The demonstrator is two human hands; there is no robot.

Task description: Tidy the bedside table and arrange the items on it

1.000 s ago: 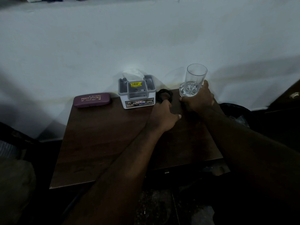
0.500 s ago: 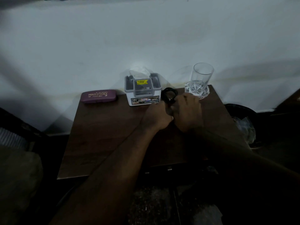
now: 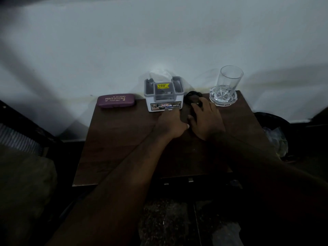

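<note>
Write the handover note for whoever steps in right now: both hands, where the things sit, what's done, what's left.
Left hand: resting on the bedside table in front of the tissue box; whether it grips anything is hidden.
Right hand: fingertips at the black coiled item, grip unclear.
Along the back edge: purple glasses case left, tissue box middle, black item beside it, empty glass upright on its coaster at the right corner.
Done: case, box and glass lined up.
Left: settle the black item.

I see a dark brown wood-grain table (image 3: 124,148), a maroon case (image 3: 116,100) with pale lettering far left, a white box (image 3: 164,102) with grey top and yellow sticker, a black coil (image 3: 192,95), and a clear glass (image 3: 229,80) with star-cut base far right.
</note>
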